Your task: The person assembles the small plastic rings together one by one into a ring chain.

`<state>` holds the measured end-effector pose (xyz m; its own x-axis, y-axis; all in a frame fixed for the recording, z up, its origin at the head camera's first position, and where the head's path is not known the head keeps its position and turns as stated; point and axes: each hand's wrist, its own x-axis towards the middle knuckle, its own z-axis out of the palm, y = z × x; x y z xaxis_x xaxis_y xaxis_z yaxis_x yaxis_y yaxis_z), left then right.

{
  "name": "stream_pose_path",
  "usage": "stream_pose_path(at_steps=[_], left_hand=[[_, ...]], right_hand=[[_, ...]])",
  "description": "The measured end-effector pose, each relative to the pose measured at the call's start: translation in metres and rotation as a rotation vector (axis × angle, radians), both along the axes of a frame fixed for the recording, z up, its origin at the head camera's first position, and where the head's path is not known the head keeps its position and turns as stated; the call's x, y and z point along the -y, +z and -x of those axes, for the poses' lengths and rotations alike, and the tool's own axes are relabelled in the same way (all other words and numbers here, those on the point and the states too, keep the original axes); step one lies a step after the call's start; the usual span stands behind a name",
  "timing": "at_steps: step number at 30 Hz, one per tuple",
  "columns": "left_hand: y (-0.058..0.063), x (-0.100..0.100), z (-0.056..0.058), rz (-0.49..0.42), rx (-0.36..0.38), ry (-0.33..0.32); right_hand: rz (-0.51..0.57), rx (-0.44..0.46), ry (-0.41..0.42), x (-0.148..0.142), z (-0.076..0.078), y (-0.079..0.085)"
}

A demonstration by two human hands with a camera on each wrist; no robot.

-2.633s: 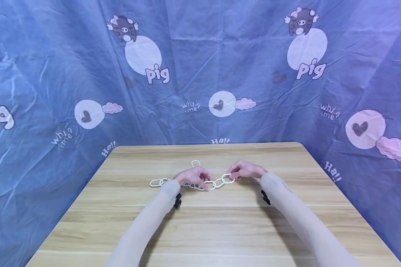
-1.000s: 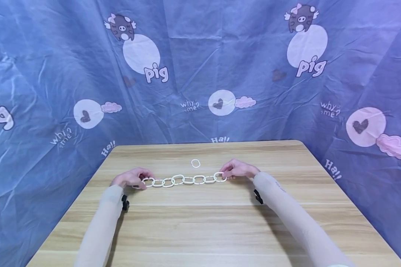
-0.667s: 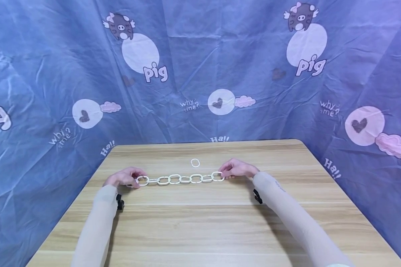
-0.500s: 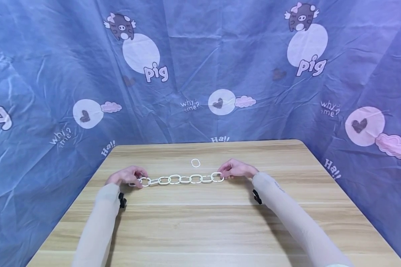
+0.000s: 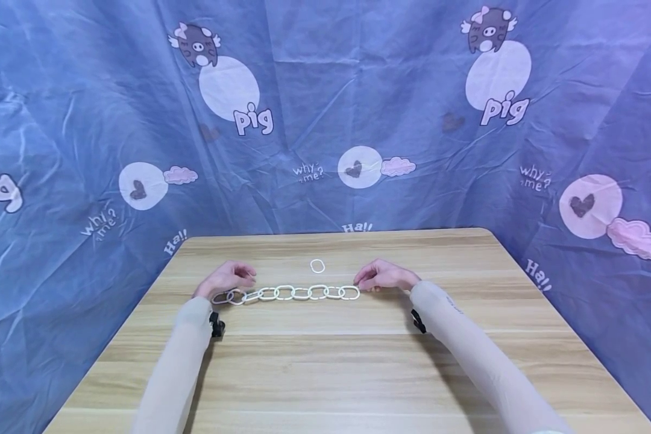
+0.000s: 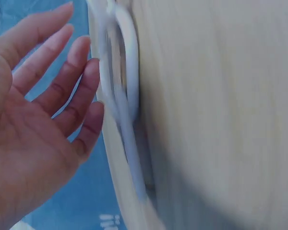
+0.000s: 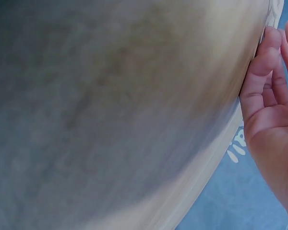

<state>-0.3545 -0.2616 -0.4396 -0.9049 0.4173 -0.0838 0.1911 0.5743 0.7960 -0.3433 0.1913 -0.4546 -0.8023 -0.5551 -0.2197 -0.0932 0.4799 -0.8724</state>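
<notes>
A white plastic chain of several oval links lies stretched across the wooden table. Just behind its left end is my left hand, lifted off it. The left wrist view shows that left hand with fingers spread and relaxed, beside the chain's end links and holding nothing. My right hand is by the chain's right end, fingertips close to the last link. Its fingers are loosely bent in the right wrist view, with no link seen between them.
A single loose white oval link lies behind the chain, away from both hands. The wooden table ends at a blue printed curtain at the back and sides.
The left hand moved out left with the chain, straightening it, then let go and lifted back to the right. The right hand has released the right end link, which now lies on the table.
</notes>
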Motion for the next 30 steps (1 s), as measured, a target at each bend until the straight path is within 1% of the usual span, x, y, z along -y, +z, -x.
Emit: stream_pose_path(at_steps=[3, 6, 11, 15, 19, 22, 27, 30], left_hand=[[0.001, -0.013, 0.001, 0.000, -0.028, 0.008], [0.000, -0.029, 0.003, -0.008, -0.038, 0.012], [-0.002, -0.057, 0.004, -0.050, -0.055, -0.017], [-0.002, -0.082, 0.001, -0.057, -0.055, -0.066], [-0.005, -0.107, -0.001, -0.042, -0.056, -0.124], [-0.006, -0.126, -0.002, -0.022, -0.070, -0.160], [-0.007, -0.150, -0.006, 0.001, -0.074, -0.212], [-0.009, -0.162, -0.009, -0.006, -0.084, -0.246]], right_hand=[[-0.018, -0.011, 0.008, 0.001, 0.000, -0.001], [-0.041, -0.020, 0.015, 0.003, 0.000, -0.001], [-0.047, -0.030, 0.013, 0.005, 0.000, -0.001], [-0.026, -0.047, 0.001, 0.007, 0.001, -0.001], [-0.023, -0.116, 0.010, 0.017, 0.005, -0.003], [-0.027, -0.171, 0.033, 0.028, 0.010, -0.004], [-0.022, -0.191, 0.067, 0.044, 0.020, -0.005], [-0.033, -0.220, 0.087, 0.051, 0.023, -0.003]])
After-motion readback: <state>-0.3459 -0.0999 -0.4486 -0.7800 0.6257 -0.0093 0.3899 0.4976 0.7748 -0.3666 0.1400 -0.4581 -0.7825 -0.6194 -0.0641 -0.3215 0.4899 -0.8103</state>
